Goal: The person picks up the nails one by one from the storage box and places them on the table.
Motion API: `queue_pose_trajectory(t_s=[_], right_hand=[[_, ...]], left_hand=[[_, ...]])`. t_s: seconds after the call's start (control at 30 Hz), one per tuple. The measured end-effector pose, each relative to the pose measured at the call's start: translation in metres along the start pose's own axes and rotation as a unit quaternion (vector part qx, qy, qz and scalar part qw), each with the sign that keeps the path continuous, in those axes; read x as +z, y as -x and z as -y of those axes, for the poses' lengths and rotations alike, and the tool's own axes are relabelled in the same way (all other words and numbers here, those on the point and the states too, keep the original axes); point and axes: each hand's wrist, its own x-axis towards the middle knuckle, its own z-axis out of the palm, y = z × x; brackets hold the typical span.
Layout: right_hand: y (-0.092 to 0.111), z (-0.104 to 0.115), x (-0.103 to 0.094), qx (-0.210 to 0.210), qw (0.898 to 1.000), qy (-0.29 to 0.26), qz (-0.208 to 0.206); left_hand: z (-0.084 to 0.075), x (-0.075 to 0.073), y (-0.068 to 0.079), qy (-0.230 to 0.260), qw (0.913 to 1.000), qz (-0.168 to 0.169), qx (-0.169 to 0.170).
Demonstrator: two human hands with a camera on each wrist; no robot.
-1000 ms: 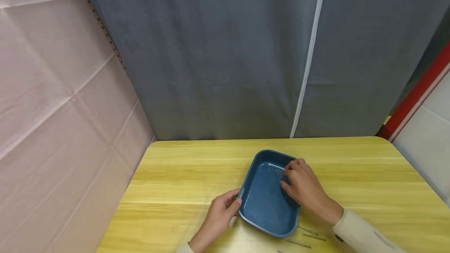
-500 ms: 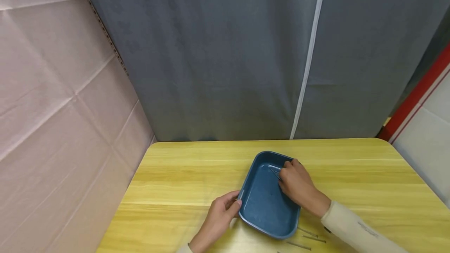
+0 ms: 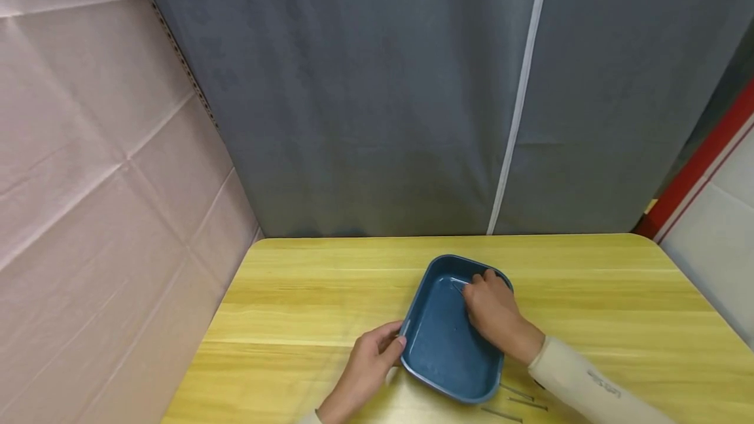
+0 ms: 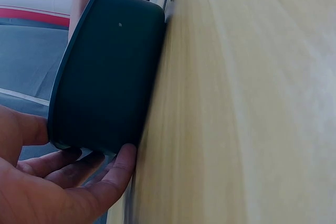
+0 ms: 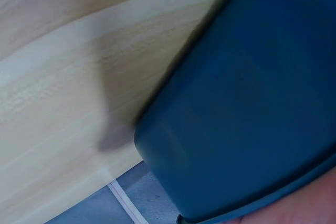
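Note:
A blue, rectangular, rimmed tray [image 3: 450,352] sits on the wooden table. My left hand [image 3: 368,362] holds its left side; in the left wrist view the thumb is at the rim and the fingers [image 4: 118,174] lie against the wall and lower edge. Inside the tray, near its far right corner, my right hand [image 3: 491,309] has its fingers bent downward over thin metal nails [image 3: 457,286]. Only a short end of these shows beside the knuckles. My right fingertips are hidden, so a grip is not visible. The right wrist view mostly shows the tray's outer wall [image 5: 247,114].
Several long nails [image 3: 527,403] lie on the tabletop by the tray's near right corner, below the right sleeve [image 3: 583,378]. A grey curtain [image 3: 365,116] hangs behind the table's far edge. Pale pink cloth [image 3: 118,214] borders the left side.
My right hand has moved left over the nails in the tray, its fingers bending further and covering more of them. My left hand and the tray have stayed in place.

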Motion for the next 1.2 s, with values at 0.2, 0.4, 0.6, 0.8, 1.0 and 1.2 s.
queue_pose_trajectory(t_s=[0.2, 0.4, 0.6, 0.8, 1.0, 1.2], right_hand=[[-0.001, 0.001, 0.002, -0.007, 1.000, 0.006, -0.005], [0.001, -0.004, -0.002, -0.002, 1.000, -0.008, -0.018], [0.006, -0.010, -0.014, 0.004, 0.998, -0.059, -0.016], [0.017, -0.008, -0.026, 0.015, 0.993, -0.116, -0.023], [0.032, -0.003, -0.034, 0.008, 0.989, -0.141, -0.044], [0.045, 0.000, -0.039, 0.000, 0.986, -0.147, -0.072]], left_hand=[[0.000, 0.001, 0.000, -0.001, 1.0000, 0.001, 0.003], [0.002, 0.001, 0.000, 0.007, 0.9999, 0.004, 0.007], [0.002, 0.001, 0.000, 0.008, 0.9999, 0.002, 0.008], [0.001, -0.001, 0.000, 0.005, 1.0000, -0.001, 0.003], [0.000, 0.000, 0.000, 0.004, 1.0000, 0.000, -0.002], [0.000, 0.001, 0.000, 0.002, 1.0000, -0.001, 0.002]])
